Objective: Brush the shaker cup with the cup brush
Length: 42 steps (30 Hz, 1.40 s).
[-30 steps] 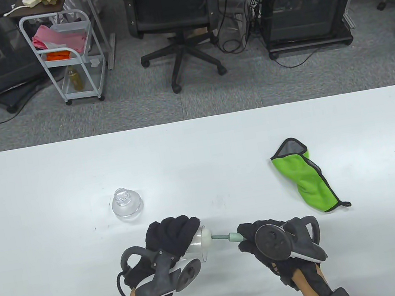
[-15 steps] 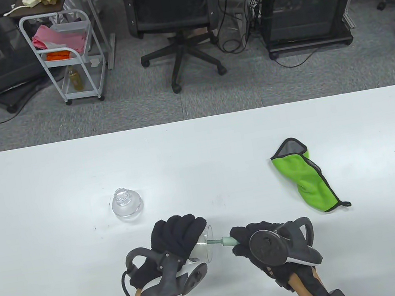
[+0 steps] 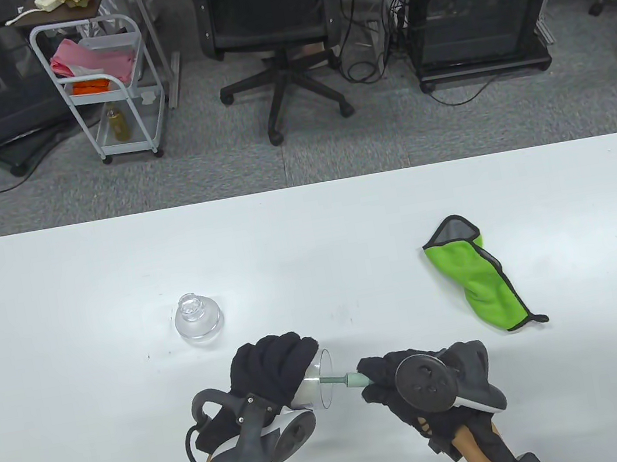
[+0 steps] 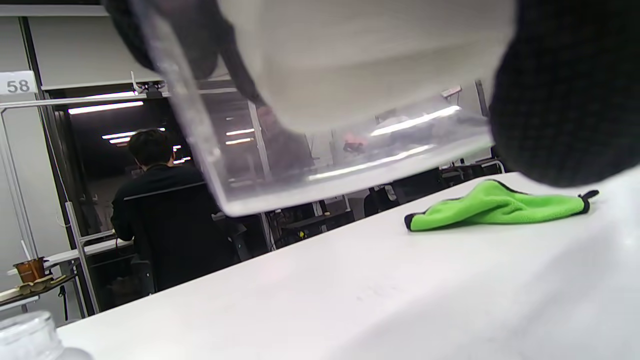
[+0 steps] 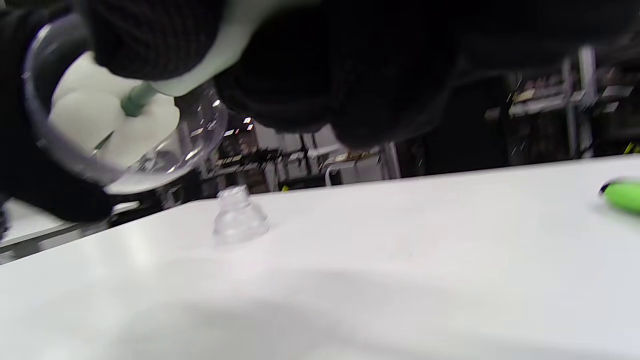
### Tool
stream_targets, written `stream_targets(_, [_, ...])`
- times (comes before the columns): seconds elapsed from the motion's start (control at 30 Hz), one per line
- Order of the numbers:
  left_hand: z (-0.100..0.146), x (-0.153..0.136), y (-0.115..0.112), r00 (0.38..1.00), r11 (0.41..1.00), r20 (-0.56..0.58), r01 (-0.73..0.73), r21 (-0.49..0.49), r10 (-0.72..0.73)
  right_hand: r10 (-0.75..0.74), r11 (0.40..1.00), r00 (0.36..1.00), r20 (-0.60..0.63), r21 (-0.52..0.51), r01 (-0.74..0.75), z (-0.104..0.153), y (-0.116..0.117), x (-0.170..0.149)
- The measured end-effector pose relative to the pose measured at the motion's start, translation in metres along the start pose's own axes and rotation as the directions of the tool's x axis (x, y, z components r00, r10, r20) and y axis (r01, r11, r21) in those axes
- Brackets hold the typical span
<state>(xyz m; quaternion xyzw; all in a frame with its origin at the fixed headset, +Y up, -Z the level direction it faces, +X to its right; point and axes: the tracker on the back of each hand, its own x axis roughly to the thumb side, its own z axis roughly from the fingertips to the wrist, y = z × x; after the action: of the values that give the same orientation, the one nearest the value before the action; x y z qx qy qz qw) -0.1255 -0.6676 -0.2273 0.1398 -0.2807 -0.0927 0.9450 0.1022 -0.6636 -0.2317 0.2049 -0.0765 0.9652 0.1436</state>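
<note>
Wrapping closed around the clear shaker cup (image 3: pixel 317 384), the left hand (image 3: pixel 270 370) holds it on its side above the table (image 3: pixel 308 231), mouth toward the right hand (image 3: pixel 413 382), which grips the cup brush (image 3: pixel 350 380) by its pale green handle with the white head inside the cup. Pushing too hard could, I judge, twist the smooth cup loose; the clear lid (image 3: pixel 197 315) and green cloth (image 3: pixel 478 273) lie well apart.

A crumpled green cloth (image 3: pixel 478 276) lies on the white tabletop (image 3: pixel 308 231), beyond which stand a black office chair (image 3: pixel 272 30) and a white cart (image 3: pixel 101 88).
</note>
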Motion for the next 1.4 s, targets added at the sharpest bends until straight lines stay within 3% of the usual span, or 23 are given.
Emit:
stream_targets(0.07, [-0.001, -0.001, -0.003, 0.999, 0.999, -0.003, -0.034, -0.018, 0.034, 0.106, 0.994, 0.994, -0.038, -0.001, -0.106, 0.0, 0.002, 0.002])
stream_targets(0.13, [0.0, -0.003, -0.001, 0.999, 0.999, -0.01, -0.039, -0.002, 0.039, 0.116, 0.993, 0.992, -0.058, 0.027, -0.115, -0.003, 0.005, -0.002])
stream_targets(0.2, [0.001, -0.005, 0.001, 0.999, 1.0, -0.019, -0.028, 0.001, 0.028, 0.058, 0.988, 0.994, -0.095, 0.148, -0.044, -0.005, 0.009, -0.01])
stream_targets(0.33, [0.001, -0.005, -0.001, 1.0, 1.0, -0.016, 0.015, -0.003, -0.015, 0.015, 0.967, 0.997, -0.078, 0.254, 0.005, -0.005, 0.009, -0.011])
stream_targets(0.47, [0.001, -0.009, -0.005, 1.0, 1.0, -0.029, 0.003, -0.026, -0.004, -0.095, 0.971, 0.994, -0.046, 0.215, 0.103, -0.001, 0.002, -0.013])
stream_targets(0.67, [0.004, -0.008, -0.002, 1.0, 1.0, -0.014, -0.021, -0.013, 0.021, -0.019, 0.998, 0.999, -0.032, 0.059, 0.021, 0.001, -0.003, -0.014])
stream_targets(0.77, [0.003, -0.007, 0.003, 1.0, 1.0, -0.011, -0.024, 0.0, 0.024, 0.009, 0.994, 0.998, -0.06, 0.106, -0.002, -0.001, 0.002, -0.021])
stream_targets(0.87, [0.003, -0.007, 0.005, 0.999, 0.999, -0.023, 0.036, 0.034, -0.035, -0.023, 0.972, 0.997, -0.075, 0.23, 0.04, -0.002, 0.006, -0.024])
stream_targets(0.97, [0.006, -0.009, 0.005, 0.999, 0.999, -0.037, 0.031, 0.037, -0.03, -0.139, 0.949, 0.989, -0.054, 0.279, 0.148, 0.0, 0.003, -0.023])
stream_targets(1.03, [0.007, -0.01, 0.003, 0.999, 0.999, -0.036, 0.029, 0.019, -0.029, -0.161, 0.954, 0.987, -0.025, 0.25, 0.162, 0.001, -0.001, -0.021])
stream_targets(1.23, [0.002, -0.009, -0.005, 1.0, 1.0, -0.025, -0.018, -0.021, 0.017, -0.017, 0.994, 0.998, -0.054, 0.103, 0.022, 0.002, -0.003, -0.02])
stream_targets(1.4, [0.003, -0.011, -0.002, 0.999, 1.0, -0.04, 0.023, 0.008, -0.022, 0.008, 0.974, 0.996, -0.092, 0.226, 0.013, -0.002, 0.009, -0.025])
